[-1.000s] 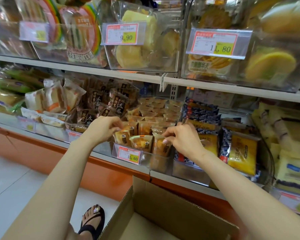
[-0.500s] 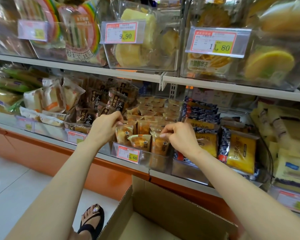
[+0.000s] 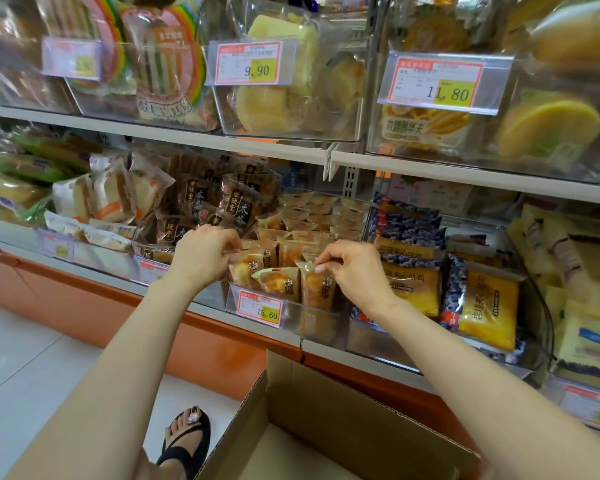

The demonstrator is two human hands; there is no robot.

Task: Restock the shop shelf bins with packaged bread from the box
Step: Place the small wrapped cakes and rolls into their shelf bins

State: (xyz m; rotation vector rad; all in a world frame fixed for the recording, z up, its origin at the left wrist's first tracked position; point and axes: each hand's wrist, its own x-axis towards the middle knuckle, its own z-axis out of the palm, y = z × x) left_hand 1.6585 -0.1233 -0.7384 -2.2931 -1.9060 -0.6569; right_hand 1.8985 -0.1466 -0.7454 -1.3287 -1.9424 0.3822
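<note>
Dark brown packets (image 3: 238,206): stacked in the bin just left of the hands, on the lower shelf.
Left hand (image 3: 201,254): fingers curled, pinching the top seal of the left front bread packet (image 3: 243,271).
Clear bin (image 3: 293,311): on the lower shelf, rows of small orange bread packets standing upright inside; price tag (image 3: 260,306) reading 15.60 on its front.
Right hand (image 3: 355,273): thumb and fingertips pinching the top seal of the right front bread packet (image 3: 319,292).
Blue-and-yellow toast packs (image 3: 489,301): next bin to the right.
Cardboard box (image 3: 326,403): open, on the floor below the shelf.
</note>
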